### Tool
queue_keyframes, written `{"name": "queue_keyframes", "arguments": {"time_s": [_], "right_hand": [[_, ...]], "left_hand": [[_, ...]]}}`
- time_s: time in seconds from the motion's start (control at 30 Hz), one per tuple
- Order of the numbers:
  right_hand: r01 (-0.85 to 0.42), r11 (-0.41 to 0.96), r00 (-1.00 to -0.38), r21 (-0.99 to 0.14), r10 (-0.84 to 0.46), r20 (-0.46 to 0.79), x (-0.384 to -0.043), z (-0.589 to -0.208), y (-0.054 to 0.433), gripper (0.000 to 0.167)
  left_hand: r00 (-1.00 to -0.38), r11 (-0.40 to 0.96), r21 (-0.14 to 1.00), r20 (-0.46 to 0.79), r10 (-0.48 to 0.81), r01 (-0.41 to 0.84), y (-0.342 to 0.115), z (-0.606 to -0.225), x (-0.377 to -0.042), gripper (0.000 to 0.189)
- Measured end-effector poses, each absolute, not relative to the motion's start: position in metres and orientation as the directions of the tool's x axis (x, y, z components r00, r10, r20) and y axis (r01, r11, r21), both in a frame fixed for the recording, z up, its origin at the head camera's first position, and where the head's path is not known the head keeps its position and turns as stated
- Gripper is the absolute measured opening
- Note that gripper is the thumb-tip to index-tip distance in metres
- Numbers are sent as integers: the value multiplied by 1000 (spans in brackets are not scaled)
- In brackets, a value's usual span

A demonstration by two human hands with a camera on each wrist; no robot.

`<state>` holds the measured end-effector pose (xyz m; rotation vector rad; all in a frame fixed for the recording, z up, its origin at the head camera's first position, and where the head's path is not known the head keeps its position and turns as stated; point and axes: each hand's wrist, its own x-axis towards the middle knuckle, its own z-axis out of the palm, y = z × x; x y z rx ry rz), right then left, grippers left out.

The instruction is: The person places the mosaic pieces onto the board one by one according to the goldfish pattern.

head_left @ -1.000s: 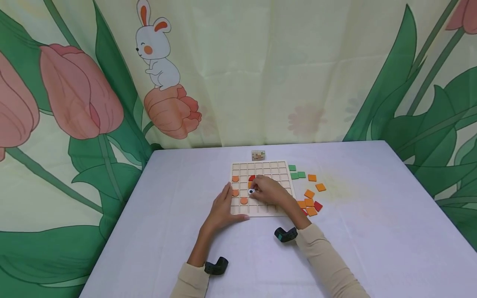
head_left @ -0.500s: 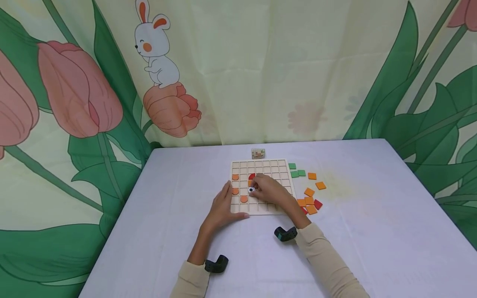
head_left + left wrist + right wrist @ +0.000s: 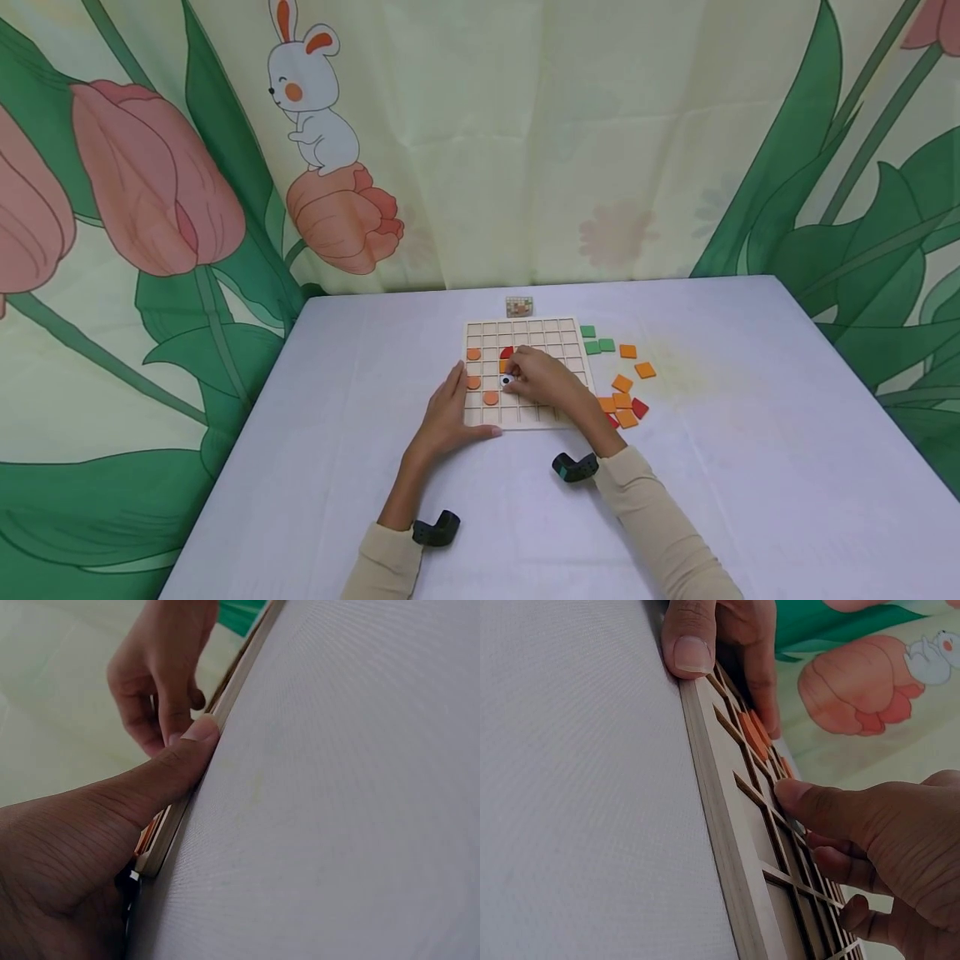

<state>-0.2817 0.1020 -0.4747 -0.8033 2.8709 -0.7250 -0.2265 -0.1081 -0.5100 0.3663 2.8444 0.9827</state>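
Right fingers pinching disc, left fingers — spread, touching board

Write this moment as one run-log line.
left hand: rests against grid board edges | right hand: pinches eye piece at board | orange discs: on board | green tiles: right of board

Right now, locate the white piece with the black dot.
In the head view, the white piece is pinched by the right hand, left of the centre of the grid board, just below an orange square.
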Motion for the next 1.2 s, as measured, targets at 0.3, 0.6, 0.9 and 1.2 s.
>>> {"name": "queue_keyframes", "arguments": {"time_s": [0.3,0.6,0.9,1.2], "right_hand": [[-475,743,-859,-471,-509,63,-281,-476,104,28],[-466,740,-861,-486,-505,56,-282,-478,104,27],[-463,735,-863,-496,-501,63,-281,-478,105,25],[-476,734,-856,-485,-513,64,-280,-477,105,25]], "left_hand": [[-964,772,605,-28,266,195,-109,-510,-227,126],[-965,764,619,-33,258,183,-108,-510,-226,126],[-964,766,615,-35,265,188,-109,-511,-227,128],[-964,755,628,-29,265,189,-108,-508,-225,127]]}}
